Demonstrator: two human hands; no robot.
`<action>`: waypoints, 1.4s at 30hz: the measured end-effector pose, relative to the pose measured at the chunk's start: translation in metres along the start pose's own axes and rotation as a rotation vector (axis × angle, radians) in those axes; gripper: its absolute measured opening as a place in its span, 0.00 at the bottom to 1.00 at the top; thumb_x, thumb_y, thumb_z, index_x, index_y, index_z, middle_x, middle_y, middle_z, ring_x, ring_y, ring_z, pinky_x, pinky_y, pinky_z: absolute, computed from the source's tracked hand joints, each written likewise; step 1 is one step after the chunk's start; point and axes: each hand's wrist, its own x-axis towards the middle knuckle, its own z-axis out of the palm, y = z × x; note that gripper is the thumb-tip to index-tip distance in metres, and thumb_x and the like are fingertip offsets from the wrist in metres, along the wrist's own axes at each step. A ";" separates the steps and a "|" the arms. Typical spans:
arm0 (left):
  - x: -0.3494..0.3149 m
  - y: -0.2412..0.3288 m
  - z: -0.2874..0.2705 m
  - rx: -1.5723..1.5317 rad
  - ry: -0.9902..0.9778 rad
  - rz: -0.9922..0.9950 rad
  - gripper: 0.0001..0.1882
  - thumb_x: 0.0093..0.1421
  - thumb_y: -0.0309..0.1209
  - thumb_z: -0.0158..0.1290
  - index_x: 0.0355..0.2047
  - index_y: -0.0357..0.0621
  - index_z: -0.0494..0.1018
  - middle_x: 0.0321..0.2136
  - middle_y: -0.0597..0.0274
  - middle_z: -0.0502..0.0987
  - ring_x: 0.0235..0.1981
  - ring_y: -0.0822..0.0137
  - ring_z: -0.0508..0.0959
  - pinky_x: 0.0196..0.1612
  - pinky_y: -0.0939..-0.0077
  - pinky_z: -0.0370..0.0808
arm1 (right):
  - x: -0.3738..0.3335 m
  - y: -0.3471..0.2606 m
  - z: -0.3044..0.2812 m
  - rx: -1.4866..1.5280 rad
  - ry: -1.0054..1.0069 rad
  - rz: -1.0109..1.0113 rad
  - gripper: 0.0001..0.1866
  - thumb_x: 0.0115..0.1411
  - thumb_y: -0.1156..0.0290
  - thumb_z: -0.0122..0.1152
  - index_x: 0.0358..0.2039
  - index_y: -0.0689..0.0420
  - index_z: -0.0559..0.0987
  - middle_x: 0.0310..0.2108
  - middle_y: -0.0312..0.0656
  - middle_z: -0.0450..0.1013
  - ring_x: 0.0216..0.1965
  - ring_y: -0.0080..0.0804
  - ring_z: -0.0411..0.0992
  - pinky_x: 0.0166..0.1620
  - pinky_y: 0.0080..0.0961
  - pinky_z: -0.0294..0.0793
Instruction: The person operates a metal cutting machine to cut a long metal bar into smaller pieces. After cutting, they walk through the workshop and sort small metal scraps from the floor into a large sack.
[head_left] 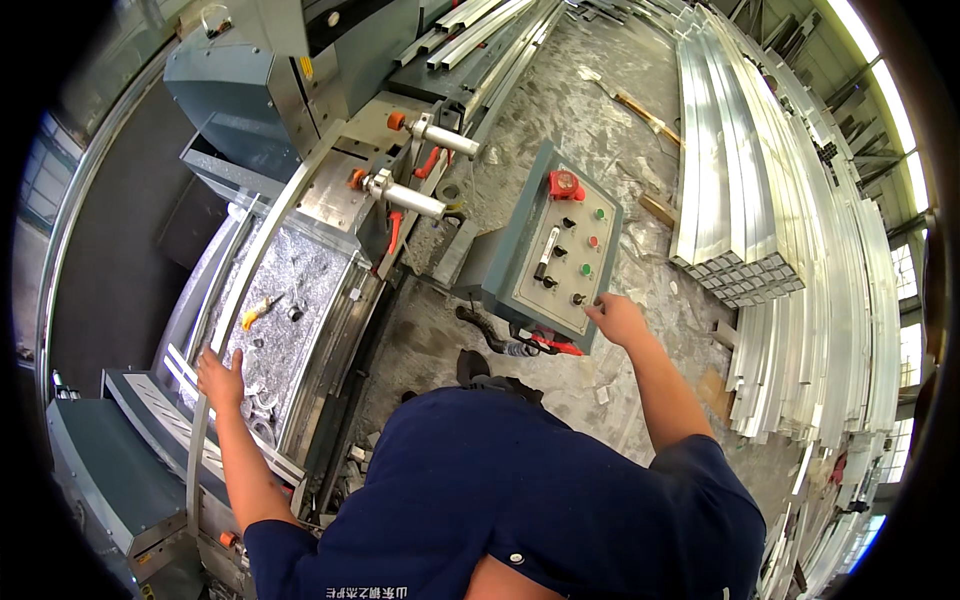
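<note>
- Fingers of the left hand [220, 382] stand apart, thumb raised away from the rest, and the palm is right at a long, thin metal bar [194, 465]; whether it presses on it, I cannot tell.
- That bar, on the person's left, runs up past the hand and over a machine bed [318, 268] littered with bright shavings!
- Over to the right hand [620, 322]: fingers curled at the near right corner of a grey-green control box [576, 255], just beside a black knob [578, 299]. Touching it or closed on it? Cannot tell from here.
- The box sits ahead of the person, tilted, with a red button [564, 184] at its far end and a marker pen [547, 253] lying on its face.
- Look at the bed: a yellow-handled tool [257, 314] lies among the scraps.
- Beyond it, two silver cylinders [412, 196] point right, with red levers close by.
- Far right, silver profiles [728, 190] lie stacked in long rows!
</note>
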 end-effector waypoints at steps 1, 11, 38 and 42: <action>0.004 0.000 0.004 0.001 -0.026 -0.040 0.39 0.56 0.56 0.53 0.58 0.40 0.62 0.51 0.49 0.70 0.53 0.47 0.68 0.56 0.49 0.60 | 0.006 -0.001 0.005 -0.034 0.003 -0.015 0.20 0.55 0.53 0.59 0.34 0.60 0.77 0.33 0.52 0.76 0.36 0.51 0.75 0.39 0.43 0.74; 0.023 -0.004 0.013 -0.004 -0.179 -0.221 0.29 0.63 0.57 0.41 0.42 0.42 0.70 0.47 0.47 0.71 0.49 0.45 0.71 0.52 0.47 0.63 | 0.037 -0.008 0.005 -0.355 -0.020 -0.316 0.20 0.55 0.50 0.58 0.27 0.57 0.78 0.27 0.48 0.75 0.33 0.47 0.75 0.36 0.42 0.74; 0.069 0.022 -0.006 -0.164 -0.255 -0.012 0.38 0.48 0.55 0.61 0.50 0.39 0.70 0.47 0.44 0.73 0.50 0.47 0.72 0.54 0.59 0.68 | 0.091 0.057 0.061 0.471 -0.108 0.152 0.24 0.59 0.53 0.52 0.24 0.65 0.79 0.21 0.51 0.75 0.25 0.47 0.75 0.33 0.39 0.73; 0.072 0.041 -0.009 -0.153 -0.326 -0.082 0.35 0.50 0.61 0.56 0.36 0.37 0.79 0.33 0.43 0.80 0.38 0.45 0.79 0.41 0.56 0.74 | 0.096 0.048 0.050 0.528 -0.106 0.240 0.18 0.58 0.58 0.55 0.23 0.62 0.77 0.14 0.41 0.71 0.15 0.32 0.70 0.23 0.32 0.70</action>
